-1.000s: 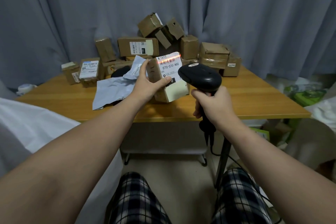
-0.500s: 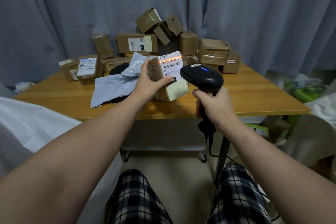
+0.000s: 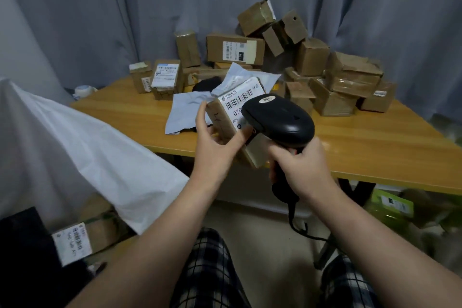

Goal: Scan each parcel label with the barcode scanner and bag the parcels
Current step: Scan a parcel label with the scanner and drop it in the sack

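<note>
Parcel (image 3: 222,120): small brown cardboard box, held tilted in the air over the near edge of the table (image 3: 362,147), between the two hands.
Shipping label (image 3: 237,99): white, with a barcode, on the box's upward face. Its right part is hidden behind the scanner head, and the printed digits are cut off after "070".
Left hand (image 3: 215,142): grasps the parcel, thumb on the label face, fingers up the box's left side.
Right hand (image 3: 300,165): clenched round the scanner's handle.
Barcode scanner (image 3: 280,120): black, its head just over the label; whether it touches cannot be told. Its cable (image 3: 300,230) hangs from the handle toward the floor.
Grey mailer (image 3: 190,110): crumpled on the table just beyond the parcel, with a black object (image 3: 206,84) partly under it.
Parcel pile (image 3: 312,60): many brown boxes heaped along the far side of the table against the grey curtain (image 3: 100,7); several show white labels.
White plastic bag (image 3: 75,147): spreads over the left, from the table's left end down toward the near left.
Labelled box (image 3: 85,237): low at near left, just below the bag's edge.
Green package (image 3: 392,205): under the table at right, blurred.
Checked trousers (image 3: 207,270): at the near bottom, under the forearms.
</note>
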`<state>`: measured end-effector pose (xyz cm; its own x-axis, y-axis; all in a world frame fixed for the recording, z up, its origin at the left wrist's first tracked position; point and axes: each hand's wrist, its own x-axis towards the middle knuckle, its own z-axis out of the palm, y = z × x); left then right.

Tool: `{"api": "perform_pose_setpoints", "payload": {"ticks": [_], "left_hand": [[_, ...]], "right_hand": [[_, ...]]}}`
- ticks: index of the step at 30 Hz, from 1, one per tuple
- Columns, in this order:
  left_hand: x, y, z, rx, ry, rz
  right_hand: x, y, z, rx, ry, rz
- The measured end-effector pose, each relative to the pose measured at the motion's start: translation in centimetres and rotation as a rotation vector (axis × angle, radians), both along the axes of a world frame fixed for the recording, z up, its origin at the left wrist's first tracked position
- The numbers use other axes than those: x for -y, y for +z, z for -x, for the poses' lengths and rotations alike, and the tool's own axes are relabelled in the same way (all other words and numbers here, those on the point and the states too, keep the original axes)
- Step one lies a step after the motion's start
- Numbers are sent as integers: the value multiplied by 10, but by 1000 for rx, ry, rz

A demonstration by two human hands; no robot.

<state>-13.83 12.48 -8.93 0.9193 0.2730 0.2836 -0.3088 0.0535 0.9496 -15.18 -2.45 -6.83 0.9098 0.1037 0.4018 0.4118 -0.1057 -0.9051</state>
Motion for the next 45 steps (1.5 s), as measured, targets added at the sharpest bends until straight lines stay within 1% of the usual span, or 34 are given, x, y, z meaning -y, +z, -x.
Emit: {"api": "perform_pose_setpoints", "payload": {"ticks": [5, 9, 11, 14, 16, 18, 22, 25, 28, 30, 33, 35, 38, 40, 42, 45], "left_hand": [[-66, -23, 37, -25, 305, 87], [-134, -30, 81, -11, 561, 11], [-163, -35, 103, -68, 691, -116], [-203, -40, 129, -275, 944, -489], [-224, -42, 135, -406, 1005, -690], [-241, -42, 132, -479, 1013, -857], [-265, -52, 111, -508, 933, -1149], [-278, -65, 96, -659, 872, -1336], [-293, -77, 85, -834, 759, -1510], [-302, -83, 77, -876, 711, -1594], [-308, -93, 64, -841, 679, -1640], [-310, -103, 57, -849, 608, -1640], [-312, -122, 52, -1015, 324, -1607], [-307, -126, 53, -1087, 236, -1600], [-300, -121, 56, -1088, 239, -1567], [-288, -108, 66, -954, 370, -1527]], "right_hand": [[-77, -9, -5, -49, 302, -29], [-137, -18, 4, -65, 483, 65], [-164, -25, 9, -113, 555, 143], [-197, -43, 12, -142, 579, 245], [-212, -54, 12, -144, 553, 312], [-224, -62, 11, -148, 525, 339], [-235, -69, 3, -154, 462, 371], [-237, -74, -5, -179, 426, 370], [-237, -81, -12, -197, 396, 359], [-238, -86, -14, -198, 385, 359], [-240, -91, -17, -199, 382, 364], [-242, -94, -19, -206, 380, 372], [-243, -98, -21, -222, 390, 377], [-243, -102, -22, -236, 396, 379], [-244, -105, -21, -237, 401, 387], [-243, -105, -18, -227, 404, 374]]}}
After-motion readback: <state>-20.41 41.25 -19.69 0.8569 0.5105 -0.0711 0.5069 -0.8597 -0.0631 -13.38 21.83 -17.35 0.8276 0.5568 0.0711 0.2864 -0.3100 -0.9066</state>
